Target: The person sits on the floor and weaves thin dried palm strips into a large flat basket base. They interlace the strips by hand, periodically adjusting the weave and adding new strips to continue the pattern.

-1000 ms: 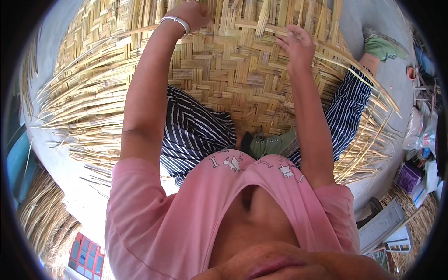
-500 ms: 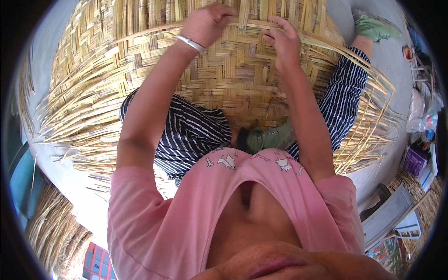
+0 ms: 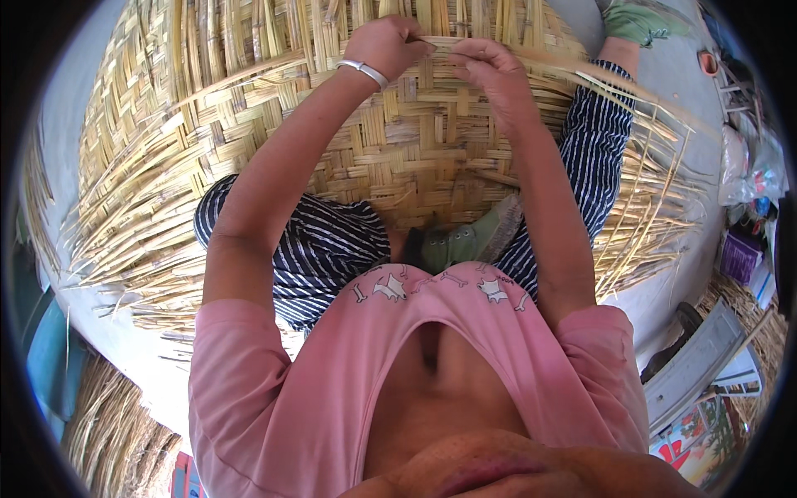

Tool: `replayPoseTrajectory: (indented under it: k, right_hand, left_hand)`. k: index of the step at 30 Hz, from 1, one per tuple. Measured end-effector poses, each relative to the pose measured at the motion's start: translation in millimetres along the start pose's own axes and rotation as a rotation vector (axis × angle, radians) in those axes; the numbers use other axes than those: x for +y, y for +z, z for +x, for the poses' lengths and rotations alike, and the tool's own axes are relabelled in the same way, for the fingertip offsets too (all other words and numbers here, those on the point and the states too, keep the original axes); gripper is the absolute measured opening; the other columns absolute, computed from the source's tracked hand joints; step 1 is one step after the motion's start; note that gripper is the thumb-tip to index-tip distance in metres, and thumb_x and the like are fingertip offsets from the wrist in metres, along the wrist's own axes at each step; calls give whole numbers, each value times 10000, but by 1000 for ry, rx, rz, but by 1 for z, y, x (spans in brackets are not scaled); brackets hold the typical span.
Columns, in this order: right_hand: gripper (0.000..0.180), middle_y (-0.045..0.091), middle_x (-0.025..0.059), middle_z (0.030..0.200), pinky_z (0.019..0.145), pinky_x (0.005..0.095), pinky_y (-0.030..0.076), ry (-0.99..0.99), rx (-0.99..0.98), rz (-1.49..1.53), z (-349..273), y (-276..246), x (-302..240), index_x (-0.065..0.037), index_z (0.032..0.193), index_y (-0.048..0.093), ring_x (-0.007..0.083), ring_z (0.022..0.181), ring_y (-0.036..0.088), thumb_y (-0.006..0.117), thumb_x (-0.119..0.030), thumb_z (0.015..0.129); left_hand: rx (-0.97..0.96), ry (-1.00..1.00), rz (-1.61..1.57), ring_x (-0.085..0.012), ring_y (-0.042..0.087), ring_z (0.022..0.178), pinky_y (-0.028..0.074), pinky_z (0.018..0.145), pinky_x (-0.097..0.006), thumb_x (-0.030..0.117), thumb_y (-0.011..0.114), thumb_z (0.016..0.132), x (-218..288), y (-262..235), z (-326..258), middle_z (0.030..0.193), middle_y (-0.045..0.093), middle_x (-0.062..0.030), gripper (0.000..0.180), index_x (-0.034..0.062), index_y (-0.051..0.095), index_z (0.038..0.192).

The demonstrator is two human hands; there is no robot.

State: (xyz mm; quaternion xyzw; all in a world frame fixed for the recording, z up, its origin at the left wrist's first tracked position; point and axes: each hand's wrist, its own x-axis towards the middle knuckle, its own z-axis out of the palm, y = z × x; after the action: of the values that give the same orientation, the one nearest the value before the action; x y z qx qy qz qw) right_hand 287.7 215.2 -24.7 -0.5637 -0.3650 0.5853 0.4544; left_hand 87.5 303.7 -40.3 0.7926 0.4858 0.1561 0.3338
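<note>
While both our hands meet at the far part of the woven bamboo mat (image 3: 398, 149), we are in the middle of weaving, as we judge it. Our left hand (image 3: 386, 46) is closed, and its fingers (image 3: 415, 41) pinch the end of a thin bamboo strip (image 3: 548, 62). Our right hand (image 3: 494, 75) is just beside it, almost touching; its fingers (image 3: 473, 56) are curled down on the same strip and press it against the mat. How tightly they close around it, we cannot tell, because the knuckles hide the tips.

The strip runs from between the fingers to the right and ends beyond the edge of the mat. The mat itself lies under the fingers and spreads to both sides of them and toward us, over our legs in striped trousers (image 3: 324, 249). Loose strip ends (image 3: 124, 257) stick out far to the left of the fingers and also to the right. A silver bracelet (image 3: 363, 70) sits on the left wrist, just behind the fingers.

We think the step in hand is to lay this strip across the standing strips. The next move probably needs a firm hold at the left end, while the right fingers lift each second strip and push the new one tight to the last row.
</note>
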Motion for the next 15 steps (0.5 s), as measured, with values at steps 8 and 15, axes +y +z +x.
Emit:
replayPoseTrajectory:
  k: [8,15]
  right_hand:
    - [129,713,92,930,768,349,547,-327,53,-626,74,-42,-16,-17,1020,691,218,850,679,622,-71,926]
    - [196,734,251,1014,857,476,565,-345,-7,-1473,171,-28,-31,-9,937,740,423,966,707,666,-169,851]
  left_hand:
    - [244,-74,-146,-301,675,682,548,655,-424,341,773,848,5,11,-6,776,714,-82,231,118,720,820]
    - [395,-164,-283,-153,586,560,495,562,-340,262,736,877,0,22,-7,628,613,-65,253,37,649,803]
